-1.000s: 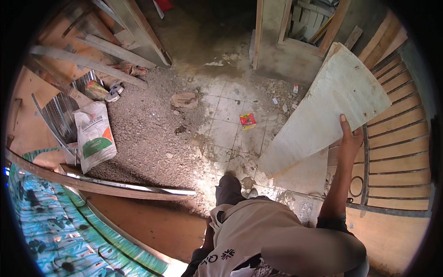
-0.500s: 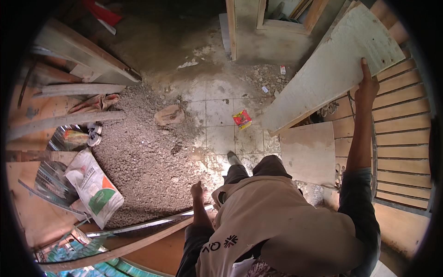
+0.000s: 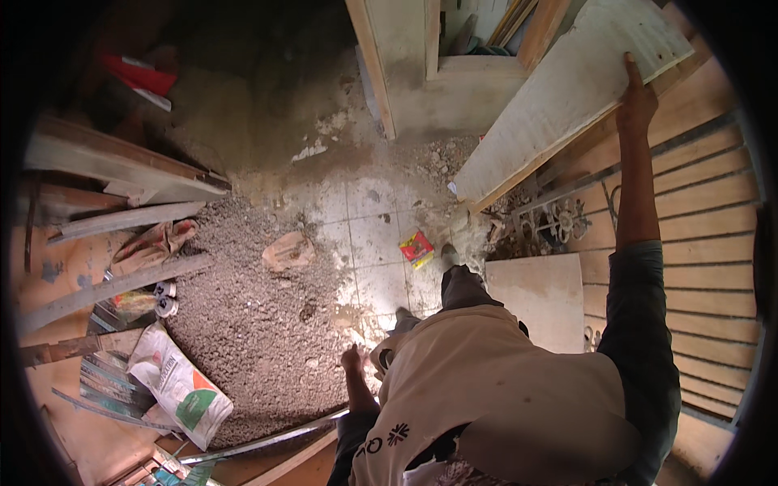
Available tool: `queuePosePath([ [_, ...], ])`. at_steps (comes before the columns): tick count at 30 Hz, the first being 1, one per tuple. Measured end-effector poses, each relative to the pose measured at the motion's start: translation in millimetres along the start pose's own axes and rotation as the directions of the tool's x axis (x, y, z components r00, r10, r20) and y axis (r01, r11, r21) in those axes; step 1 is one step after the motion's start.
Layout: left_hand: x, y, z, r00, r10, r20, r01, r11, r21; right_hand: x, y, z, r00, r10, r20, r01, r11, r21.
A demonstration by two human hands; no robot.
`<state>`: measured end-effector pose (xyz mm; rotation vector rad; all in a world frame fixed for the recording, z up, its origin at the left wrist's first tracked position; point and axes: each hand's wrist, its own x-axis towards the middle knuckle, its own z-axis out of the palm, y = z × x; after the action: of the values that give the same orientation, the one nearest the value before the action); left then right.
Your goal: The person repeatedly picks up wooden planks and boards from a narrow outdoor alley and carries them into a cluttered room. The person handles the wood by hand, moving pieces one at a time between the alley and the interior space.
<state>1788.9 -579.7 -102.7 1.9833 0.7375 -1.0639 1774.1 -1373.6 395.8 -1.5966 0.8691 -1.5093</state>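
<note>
White board: right hand grips right edge; could twist (one-handed);
Left hand: curled, seemingly empty;
Red packet: possible slip underfoot

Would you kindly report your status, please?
Right hand on pale board, gripping. Left hand: nothing visible held. Red-yellow packet on tiles beside foot.

Board: ahead and to the right of the person, between the window frame and the grille.
Right hand: on the board, near its far right end.
Gravel: to the left of the tiles; the scrap lies on it.
Left hand: near the gravel's right edge.
Sack: at the gravel's left edge.
Packet: on the tiles, before the person.
Panel: before the person at right, left of the grille.
</note>
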Motion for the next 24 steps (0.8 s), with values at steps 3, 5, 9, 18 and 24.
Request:
queuePosePath([
  [3,-36.4,25.0,45.4,0.996,0.076,-0.038,-0.068,0.983,0.173,72.0,61.4,-34.4,0.939,-0.265,0.218,0.342,0.763,-0.549],
  [5,-35.3,24.2,54.1,0.948,0.316,0.045,-0.272,0.726,0.631,106.0,85.8,-10.2,0.994,-0.081,0.079,0.102,0.943,-0.316],
  [9,-14.5,37.7,70.8,0.943,0.333,0.001,-0.275,0.776,0.568,136.6,151.9,35.7,0.991,0.129,0.030,-0.122,0.978,-0.168],
  [18,-59.2,240.7,111.1,0.984,0.128,-0.127,-0.166,0.915,-0.367,218.6,270.6,-3.2,0.965,0.251,0.078,-0.237,0.958,-0.159],
  [24,-68.7,244.2,117.4,0.998,0.036,-0.053,-0.052,0.937,-0.346,212.6,331.9,34.4,0.876,0.387,-0.288,-0.463,0.511,-0.724],
])
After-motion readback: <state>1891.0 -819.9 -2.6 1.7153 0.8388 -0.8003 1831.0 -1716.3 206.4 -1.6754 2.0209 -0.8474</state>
